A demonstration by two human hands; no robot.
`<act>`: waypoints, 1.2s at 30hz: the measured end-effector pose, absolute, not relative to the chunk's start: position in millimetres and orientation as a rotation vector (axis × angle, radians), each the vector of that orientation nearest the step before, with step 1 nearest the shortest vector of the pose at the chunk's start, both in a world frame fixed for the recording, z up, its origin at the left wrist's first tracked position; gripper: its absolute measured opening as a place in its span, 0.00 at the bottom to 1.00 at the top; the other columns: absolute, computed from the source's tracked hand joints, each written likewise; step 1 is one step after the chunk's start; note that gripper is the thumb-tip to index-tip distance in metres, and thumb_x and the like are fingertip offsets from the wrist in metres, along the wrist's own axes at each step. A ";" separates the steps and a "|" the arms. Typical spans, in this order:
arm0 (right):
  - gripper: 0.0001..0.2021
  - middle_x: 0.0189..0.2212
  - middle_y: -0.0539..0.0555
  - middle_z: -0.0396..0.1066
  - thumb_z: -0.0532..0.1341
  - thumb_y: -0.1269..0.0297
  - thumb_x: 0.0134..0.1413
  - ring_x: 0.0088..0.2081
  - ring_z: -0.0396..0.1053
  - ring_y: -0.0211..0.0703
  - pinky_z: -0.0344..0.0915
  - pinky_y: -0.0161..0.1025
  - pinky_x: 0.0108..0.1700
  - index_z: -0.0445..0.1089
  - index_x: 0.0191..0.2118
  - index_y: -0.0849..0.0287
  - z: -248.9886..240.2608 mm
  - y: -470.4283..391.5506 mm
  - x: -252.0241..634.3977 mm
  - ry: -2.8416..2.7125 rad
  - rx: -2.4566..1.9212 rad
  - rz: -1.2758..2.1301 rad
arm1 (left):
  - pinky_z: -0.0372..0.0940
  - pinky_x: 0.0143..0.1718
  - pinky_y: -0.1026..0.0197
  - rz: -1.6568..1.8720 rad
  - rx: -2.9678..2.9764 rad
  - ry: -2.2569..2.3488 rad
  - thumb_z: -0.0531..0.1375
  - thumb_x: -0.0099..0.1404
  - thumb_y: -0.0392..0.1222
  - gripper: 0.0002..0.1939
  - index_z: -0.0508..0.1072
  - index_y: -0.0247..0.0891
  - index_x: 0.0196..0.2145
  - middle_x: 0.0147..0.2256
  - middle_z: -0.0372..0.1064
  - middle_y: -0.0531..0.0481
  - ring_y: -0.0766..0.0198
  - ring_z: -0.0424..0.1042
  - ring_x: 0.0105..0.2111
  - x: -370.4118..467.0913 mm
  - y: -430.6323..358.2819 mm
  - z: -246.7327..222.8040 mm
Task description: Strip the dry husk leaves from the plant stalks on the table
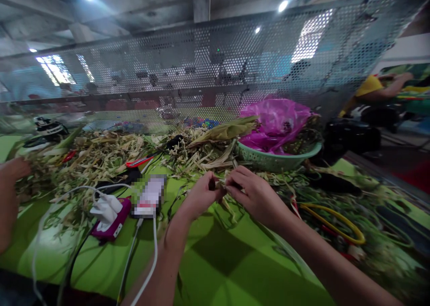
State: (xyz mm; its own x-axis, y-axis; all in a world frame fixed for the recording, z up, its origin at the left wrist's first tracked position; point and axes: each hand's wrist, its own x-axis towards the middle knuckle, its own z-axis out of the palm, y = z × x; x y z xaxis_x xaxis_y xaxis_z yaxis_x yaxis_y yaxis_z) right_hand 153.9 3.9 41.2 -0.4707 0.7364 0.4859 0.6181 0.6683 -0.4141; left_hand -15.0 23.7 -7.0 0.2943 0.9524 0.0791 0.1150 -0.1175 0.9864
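Near the middle of the green table (221, 261), my left hand (201, 196) and my right hand (250, 191) meet at their fingertips. Both pinch a thin, pale green-yellow plant strip (229, 209), whose end hangs below the fingers. The fingers partly hide the strip. Just beyond my hands lies a heap of dried husk strips (208, 156), topped by a long folded husk (225, 131). Behind my right hand, a green basket (275, 161) holds a pink plastic bag (275, 122).
Left of my hands are a phone (149, 196) with white cables and a purple power strip (112, 221). A red cutter (139, 161) lies behind. A yellow ring (336, 221) rests among green strips at right. Another person's arm (10, 198) reaches in at left; a perforated screen (168, 73) stands behind.
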 end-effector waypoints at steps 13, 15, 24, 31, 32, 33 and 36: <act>0.07 0.31 0.52 0.64 0.56 0.76 0.56 0.33 0.64 0.40 0.61 0.36 0.37 0.65 0.30 0.58 40.5 3.7 154.8 -2.234 -1.024 0.212 | 0.51 0.25 0.66 0.993 1.540 1.044 0.61 0.54 0.39 0.12 0.58 0.39 0.28 0.22 0.53 0.60 0.71 0.54 0.23 -13.1 21.4 -3.1; 0.07 0.31 0.53 0.64 0.56 0.75 0.56 0.33 0.64 0.41 0.61 0.37 0.37 0.64 0.30 0.58 40.6 2.5 154.4 -2.248 -1.042 0.175 | 0.50 0.25 0.66 0.984 1.541 1.033 0.61 0.54 0.39 0.12 0.57 0.39 0.28 0.22 0.53 0.60 0.71 0.54 0.23 -13.1 20.2 -0.6; 0.06 0.32 0.53 0.64 0.56 0.73 0.58 0.34 0.65 0.41 0.62 0.36 0.36 0.65 0.30 0.59 34.4 2.1 149.9 -2.261 -1.050 0.177 | 0.50 0.25 0.65 0.979 1.667 1.013 0.60 0.54 0.36 0.10 0.59 0.38 0.28 0.24 0.56 0.59 0.71 0.54 0.24 -13.4 20.7 -7.6; 0.06 0.31 0.51 0.66 0.58 0.76 0.55 0.34 0.66 0.40 0.60 0.34 0.36 0.67 0.31 0.59 36.2 3.1 151.8 -2.140 -1.099 0.256 | 0.53 0.25 0.65 0.964 1.539 0.984 0.62 0.55 0.43 0.14 0.59 0.38 0.29 0.22 0.57 0.59 0.70 0.58 0.23 -11.0 18.6 -2.7; 0.06 0.31 0.51 0.66 0.59 0.76 0.54 0.33 0.66 0.40 0.60 0.34 0.36 0.68 0.30 0.59 36.0 3.3 151.9 -2.131 -1.107 0.263 | 0.54 0.26 0.65 0.967 1.538 0.971 0.63 0.55 0.44 0.14 0.59 0.38 0.29 0.23 0.57 0.59 0.70 0.59 0.23 -11.3 18.9 -3.4; 0.06 0.30 0.51 0.66 0.59 0.76 0.54 0.33 0.66 0.40 0.60 0.34 0.35 0.68 0.30 0.59 35.7 3.4 151.9 -2.127 -1.111 0.271 | 0.54 0.26 0.65 0.967 1.548 0.965 0.63 0.55 0.44 0.14 0.59 0.38 0.29 0.23 0.58 0.59 0.70 0.59 0.23 -11.7 19.5 -4.6; 0.06 0.29 0.51 0.66 0.60 0.76 0.53 0.33 0.66 0.39 0.61 0.34 0.35 0.70 0.29 0.60 33.7 3.5 151.5 -2.136 -1.106 0.286 | 0.53 0.26 0.65 0.971 1.633 1.000 0.62 0.56 0.44 0.13 0.60 0.38 0.29 0.23 0.59 0.58 0.70 0.59 0.24 -13.4 21.5 -9.4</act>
